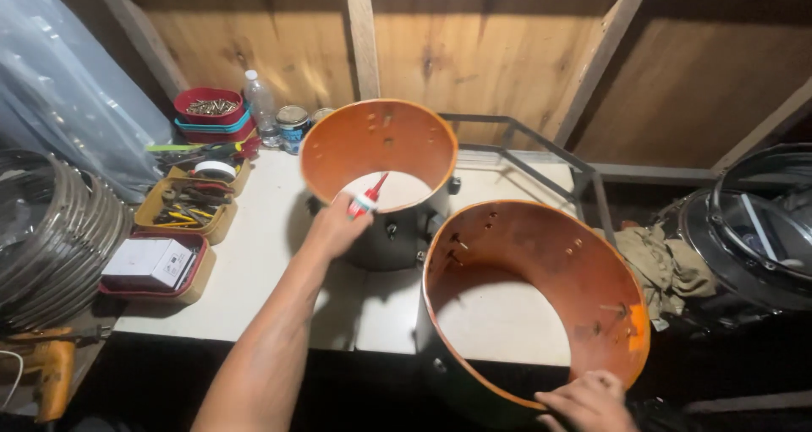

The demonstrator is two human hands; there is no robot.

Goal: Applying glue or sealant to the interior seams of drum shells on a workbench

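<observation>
Right hand [588, 402] grip on near drum shell [541, 254] rim | left hand [338, 225] grips red-capped tube [368, 199], tip up-right

Single view, head-worn camera. Looks down and forward from above the near edge of the tabletop [279, 254], facing a wooden plank wall [474, 51] at the back. Close range: both forearms enter from the bottom edge, the large drum shell [541, 237] fills the lower right. Frame reaches left to stacked metal hoops [51, 237], right to a dark drum [753, 237]
</observation>
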